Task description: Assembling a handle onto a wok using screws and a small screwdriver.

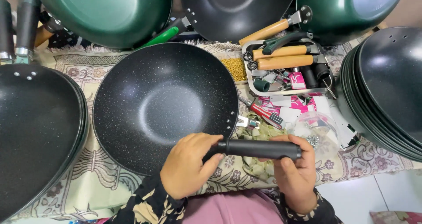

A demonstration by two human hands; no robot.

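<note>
I have both hands on a black handle (259,149), held level just in front of me. My left hand (190,164) has its grip wrapped around the handle's left end, and my right hand (295,168) cups the other end from below, thumb laid along the top. The handle is not on anything yet. The speckled black wok (165,103) lies just beyond it on the patterned cloth (110,184), its metal bracket (246,122) sticking out bare from the riveted rim, close to the handle but apart from it. So, as I judge it, the pan is laid out and the handle picked up, while fitting it onto the bracket and fastening it are left. A red-handled screwdriver (261,112) lies beside the bracket, untouched. Behind it a metal tray (288,66) holds wooden handles and small parts. Stacked black woks (387,83) stand at the right, another stack (37,131) at the left
</note>
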